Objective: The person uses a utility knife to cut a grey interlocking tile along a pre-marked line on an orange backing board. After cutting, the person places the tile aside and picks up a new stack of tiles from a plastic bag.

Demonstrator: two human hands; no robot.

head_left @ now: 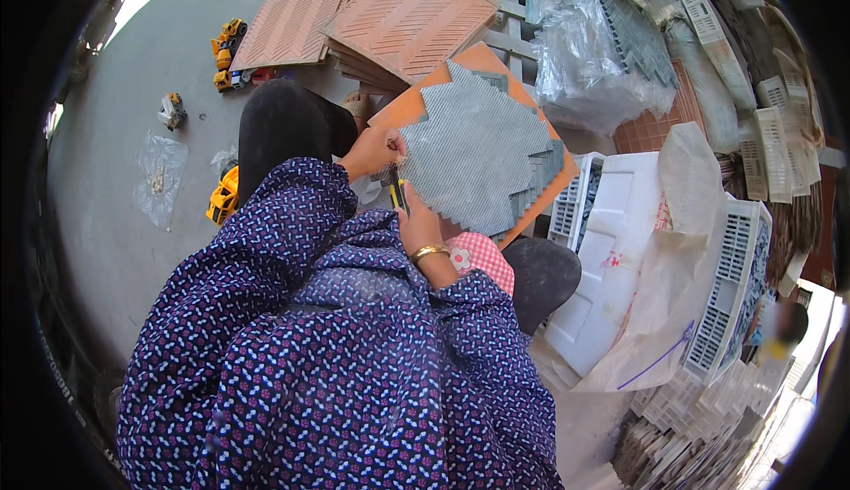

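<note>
In front of me lies a stack of grey sheets with a mesh-like face and stepped, zigzag edges, resting on an orange board. My left hand is closed, its fingers pinching the mesh edging at the stack's left side. Just below it, my right hand grips a yellow and black utility knife. The knife's upper end points at the mesh near my left fingers. Whether the blade touches the mesh is too small to tell.
Terracotta panels with a herringbone pattern are piled beyond the stack. Plastic-wrapped grey sheets stand at the far right. Nearer on the right are a white foam lid and a white crate. Toy trucks sit on the floor at left.
</note>
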